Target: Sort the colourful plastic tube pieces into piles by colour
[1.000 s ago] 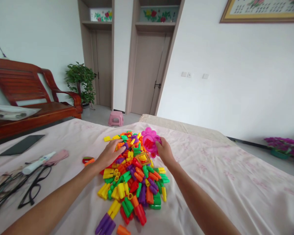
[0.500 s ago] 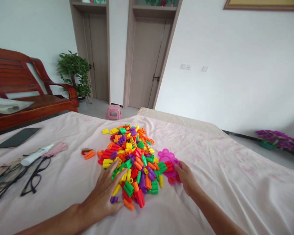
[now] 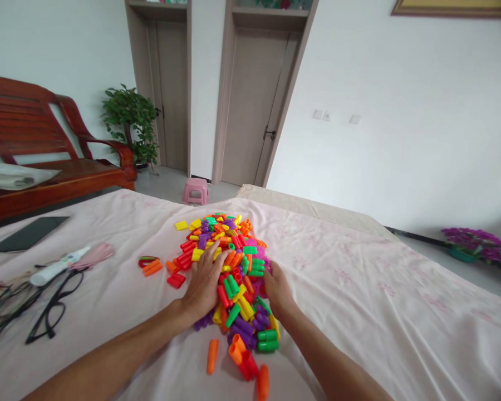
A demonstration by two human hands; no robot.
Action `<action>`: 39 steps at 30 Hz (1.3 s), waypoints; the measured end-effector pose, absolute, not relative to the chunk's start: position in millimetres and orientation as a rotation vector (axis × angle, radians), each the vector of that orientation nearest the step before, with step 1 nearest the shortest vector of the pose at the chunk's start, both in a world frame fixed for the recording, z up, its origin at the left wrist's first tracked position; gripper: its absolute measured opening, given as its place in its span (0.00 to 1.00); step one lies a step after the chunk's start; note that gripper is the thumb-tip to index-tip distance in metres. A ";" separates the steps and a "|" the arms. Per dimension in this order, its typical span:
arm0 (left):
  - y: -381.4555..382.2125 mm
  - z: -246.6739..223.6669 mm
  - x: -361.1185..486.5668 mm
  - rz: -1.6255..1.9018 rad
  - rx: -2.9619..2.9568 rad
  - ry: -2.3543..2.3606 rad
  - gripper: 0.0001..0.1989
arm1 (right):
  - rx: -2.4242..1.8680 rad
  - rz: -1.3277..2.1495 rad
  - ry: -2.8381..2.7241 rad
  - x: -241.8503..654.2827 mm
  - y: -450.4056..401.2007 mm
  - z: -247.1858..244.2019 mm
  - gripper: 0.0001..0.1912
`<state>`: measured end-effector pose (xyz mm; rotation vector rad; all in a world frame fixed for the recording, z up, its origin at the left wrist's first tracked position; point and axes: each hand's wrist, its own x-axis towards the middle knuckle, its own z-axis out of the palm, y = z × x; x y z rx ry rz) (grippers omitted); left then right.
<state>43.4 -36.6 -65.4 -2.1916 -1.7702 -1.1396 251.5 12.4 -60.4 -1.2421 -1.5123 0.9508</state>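
A heap of red, green, yellow, orange and purple plastic pieces (image 3: 242, 306) lies on the pale pink cloth (image 3: 338, 312). Against the left side of the heap rests my left hand (image 3: 206, 281), its fingers apart over the pieces. My right hand (image 3: 278, 289) touches the heap's right side, its fingers bent beside a pink plastic piece (image 3: 259, 257) that is partly buried. What the right fingertips hold is hard to see. A few orange and red pieces (image 3: 244, 359) lie loose at the near end.
On the left are a dark tablet (image 3: 29, 234), black glasses (image 3: 54, 306), a white tube-like object (image 3: 58, 268) and a pink cloth item (image 3: 96, 256). Beyond stand a wooden bench (image 3: 37, 139), a pink stool (image 3: 195, 191) and a potted plant (image 3: 129, 120).
My right hand has moved left against the heap together with the pink piece. My left hand has moved up and right. The heap is narrower, and some pieces have spread toward the near side.
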 end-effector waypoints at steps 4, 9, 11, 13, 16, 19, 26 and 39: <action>7.5 -47.0 29.9 -1.314 -2.215 -1.690 0.27 | -1.279 0.671 -1.668 228.7 32.7 -25.4 0.12; 32.8 -16.4 7.9 -1.249 -2.156 -1.749 0.29 | -1.207 0.394 -1.944 225.1 48.0 23.8 0.15; 18.2 -7.7 5.7 -1.268 -2.134 -1.709 0.30 | -1.171 0.327 -1.941 236.0 46.4 34.2 0.16; -10.4 -3.5 8.8 -1.264 -2.230 -1.596 0.28 | -1.162 0.325 -1.887 254.6 39.3 37.9 0.16; -65.5 -5.4 21.1 -1.134 -2.535 -1.375 0.18 | -1.154 0.485 -1.857 290.9 17.7 35.5 0.16; -111.3 -14.4 37.3 -0.848 -2.885 -1.048 0.22 | -1.102 0.916 -1.950 325.3 -11.8 32.2 0.19; -119.2 -42.5 62.9 -0.621 -2.860 -0.822 0.14 | -1.025 1.341 -2.130 355.8 -48.9 20.5 0.20; -22.7 -28.1 30.7 -0.591 -2.533 -1.225 0.07 | -0.972 0.756 -2.021 304.4 27.6 -26.6 0.13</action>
